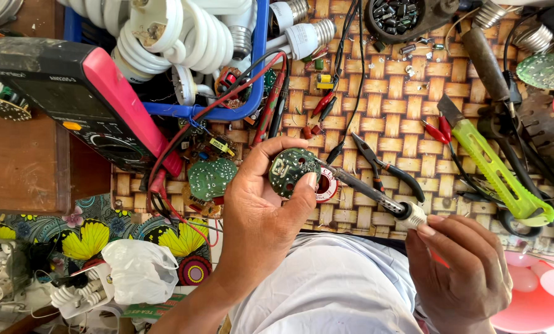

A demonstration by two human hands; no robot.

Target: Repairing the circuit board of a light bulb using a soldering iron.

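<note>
My left hand holds a small round green circuit board between thumb and fingers, its solder side facing up. In my right hand is a soldering iron, gripped by its handle; its metal tip reaches left and touches the right edge of the board. Just behind the board lies a red spool of solder wire on the woven mat. Another round green circuit board lies on the mat to the left of my hand.
A pink and black multimeter leans at the left with red and black leads. A blue tray holds spiral lamps. Black pliers, a green utility knife, a bowl of small parts and loose bulbs lie around.
</note>
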